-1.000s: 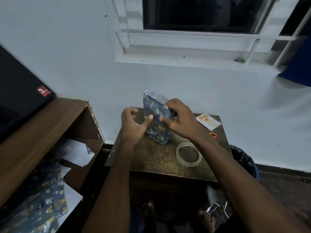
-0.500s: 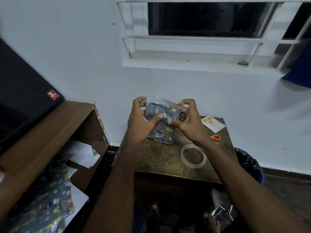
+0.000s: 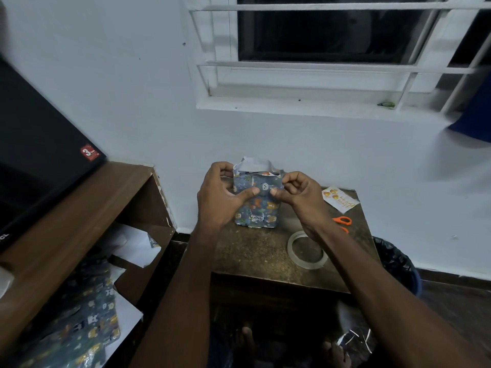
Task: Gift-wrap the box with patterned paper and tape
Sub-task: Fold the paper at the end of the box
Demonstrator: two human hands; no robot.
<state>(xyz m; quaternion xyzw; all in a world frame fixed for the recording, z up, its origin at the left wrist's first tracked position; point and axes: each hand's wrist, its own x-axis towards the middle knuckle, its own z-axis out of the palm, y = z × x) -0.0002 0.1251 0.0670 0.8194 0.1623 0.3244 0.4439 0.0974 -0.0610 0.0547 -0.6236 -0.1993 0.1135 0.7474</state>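
White wall and a barred window rise behind a small brown table (image 3: 255, 251). On it stands the box (image 3: 256, 205), upright in blue patterned paper, open at the top. Both forearms reach in. The left hand (image 3: 221, 195) and right hand (image 3: 297, 193) pinch its upper corners, thumbs apparently pressing the near face. A tape roll (image 3: 307, 249) lies nearby.

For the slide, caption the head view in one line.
Both hands, left and right, pinch the open top of the paper-wrapped box upright on the table, tape roll nearby.
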